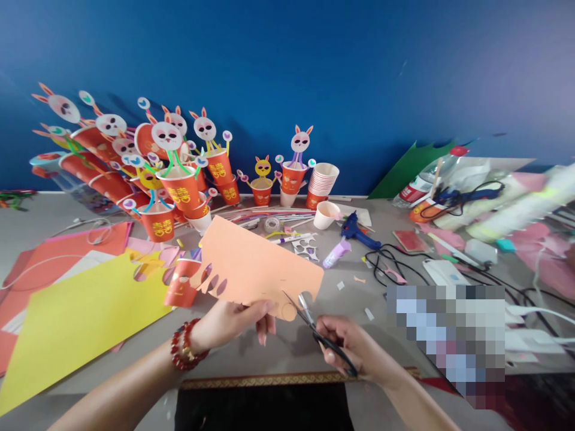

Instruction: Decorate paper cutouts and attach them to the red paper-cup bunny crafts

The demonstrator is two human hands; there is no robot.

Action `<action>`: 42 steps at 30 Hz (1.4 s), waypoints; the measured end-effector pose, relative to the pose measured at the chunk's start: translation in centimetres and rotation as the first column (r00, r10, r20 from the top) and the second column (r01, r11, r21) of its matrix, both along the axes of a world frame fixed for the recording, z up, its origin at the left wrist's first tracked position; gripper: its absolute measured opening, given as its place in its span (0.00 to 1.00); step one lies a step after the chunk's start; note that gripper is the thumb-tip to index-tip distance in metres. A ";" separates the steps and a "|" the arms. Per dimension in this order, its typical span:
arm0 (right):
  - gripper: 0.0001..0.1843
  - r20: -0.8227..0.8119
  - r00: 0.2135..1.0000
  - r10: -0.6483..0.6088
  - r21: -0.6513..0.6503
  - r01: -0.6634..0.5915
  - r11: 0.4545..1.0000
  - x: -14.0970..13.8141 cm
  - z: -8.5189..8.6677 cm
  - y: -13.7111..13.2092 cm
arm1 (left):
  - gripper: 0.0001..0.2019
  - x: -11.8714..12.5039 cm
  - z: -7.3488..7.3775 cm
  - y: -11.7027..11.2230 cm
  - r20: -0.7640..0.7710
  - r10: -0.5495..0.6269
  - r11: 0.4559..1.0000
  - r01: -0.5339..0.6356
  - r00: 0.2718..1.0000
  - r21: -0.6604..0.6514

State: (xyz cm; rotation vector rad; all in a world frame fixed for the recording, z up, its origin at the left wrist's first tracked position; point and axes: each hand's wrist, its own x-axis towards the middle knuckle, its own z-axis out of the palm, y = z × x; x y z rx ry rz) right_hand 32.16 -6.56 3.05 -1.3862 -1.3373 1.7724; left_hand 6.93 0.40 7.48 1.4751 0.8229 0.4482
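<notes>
My left hand pinches the lower edge of a sheet of orange paper, thumb on top. Pointed oval holes run along the sheet's left side, and a small circle is drawn near its lower right corner. In my right hand is a pair of scissors with black handles. Its blades are parted and meet the sheet's lower edge beside the drawn circle. Behind the sheet's left end, a red paper cup is partly hidden.
Rabbit-faced paper cups crowd the back left. Yellow paper covers the left side. A blue glue gun, a glue stick, a white cup and black cables lie right of centre. A bottle stands farther right.
</notes>
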 end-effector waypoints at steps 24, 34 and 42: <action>0.22 0.054 0.998 0.019 0.024 -0.020 1.000 0.0 0.6 0.2 | 0.20 0.1 0.3 0.5 0.086 0.039 0.999 -0.037 0.996 -0.016; 0.20 0.074 0.997 0.030 0.048 -0.033 0.998 0.1 0.3 0.1 | 0.17 -0.2 -0.4 0.8 0.091 0.022 1.000 -0.021 0.996 -0.010; 0.20 0.041 0.999 -0.031 0.052 0.028 0.998 -0.3 -0.4 -0.2 | 0.17 0.4 -0.6 1.1 0.203 0.096 0.994 -0.086 0.974 -0.061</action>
